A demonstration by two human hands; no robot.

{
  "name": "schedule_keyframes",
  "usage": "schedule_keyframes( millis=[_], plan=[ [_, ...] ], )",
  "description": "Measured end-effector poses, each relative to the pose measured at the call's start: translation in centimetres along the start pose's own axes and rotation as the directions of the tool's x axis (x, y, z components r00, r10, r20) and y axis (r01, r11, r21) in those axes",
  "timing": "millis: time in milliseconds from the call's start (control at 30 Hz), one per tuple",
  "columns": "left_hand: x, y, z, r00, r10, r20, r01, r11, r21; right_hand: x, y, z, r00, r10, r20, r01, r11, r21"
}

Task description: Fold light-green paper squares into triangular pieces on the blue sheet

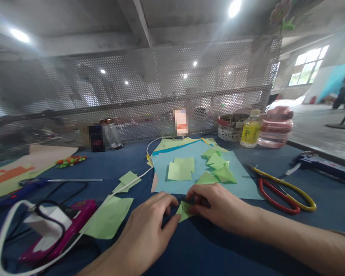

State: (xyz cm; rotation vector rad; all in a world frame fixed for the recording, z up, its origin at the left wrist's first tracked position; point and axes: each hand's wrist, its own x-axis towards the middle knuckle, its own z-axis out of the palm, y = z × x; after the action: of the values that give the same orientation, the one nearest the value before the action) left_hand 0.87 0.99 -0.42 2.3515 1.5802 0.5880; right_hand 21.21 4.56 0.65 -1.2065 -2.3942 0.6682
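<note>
A small folded piece of green paper point(185, 212) is between my two hands, just in front of a light blue sheet point(166, 188). My left hand point(151, 222) pinches its left corner between thumb and fingers. From the other side, my right hand point(215, 203) has its thumb and fingers closed on the right edge. Beyond my right hand, several folded green paper pieces point(218, 165) lie in a loose group on the blue sheet. Two overlapping flat green squares point(181, 169) rest to the left of that group.
Scissors point(287, 191) with red and yellow handles and a glue gun point(327, 166) lie right. At left are a magenta power strip point(83, 216), a white cable point(109, 197) and green sheets point(109, 216). A yellow-labelled bottle point(250, 130) and pink jug point(276, 128) stand behind.
</note>
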Motion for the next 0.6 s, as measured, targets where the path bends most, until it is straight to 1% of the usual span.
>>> schedule_keyframes(
  millis=[167,233,333,400,600],
  plan=[
    [-0.1,0.04,0.12,0.999,0.046,0.0,-0.046,0.999,-0.023,-0.16,0.04,0.06,0.999,0.042,0.004,-0.042,0.999,-0.011],
    [-0.11,0.01,0.16,0.998,0.058,-0.013,-0.058,0.998,-0.028,-0.21,-0.02,0.08,1.0,0.025,-0.004,-0.026,0.999,-0.047],
    [-0.07,-0.01,0.17,0.999,0.038,-0.021,-0.038,0.999,-0.028,-0.23,-0.13,0.07,0.999,-0.044,-0.016,0.042,0.995,-0.09],
    [-0.04,0.01,0.15,1.0,0.02,-0.011,-0.02,0.999,-0.027,-0.2,-0.16,0.06,0.998,-0.069,-0.011,0.068,0.994,-0.088],
    [0.08,0.04,0.15,1.0,-0.003,0.014,0.004,1.0,-0.028,-0.12,-0.19,0.04,0.999,-0.044,-0.002,0.044,0.996,-0.076]
  ],
)
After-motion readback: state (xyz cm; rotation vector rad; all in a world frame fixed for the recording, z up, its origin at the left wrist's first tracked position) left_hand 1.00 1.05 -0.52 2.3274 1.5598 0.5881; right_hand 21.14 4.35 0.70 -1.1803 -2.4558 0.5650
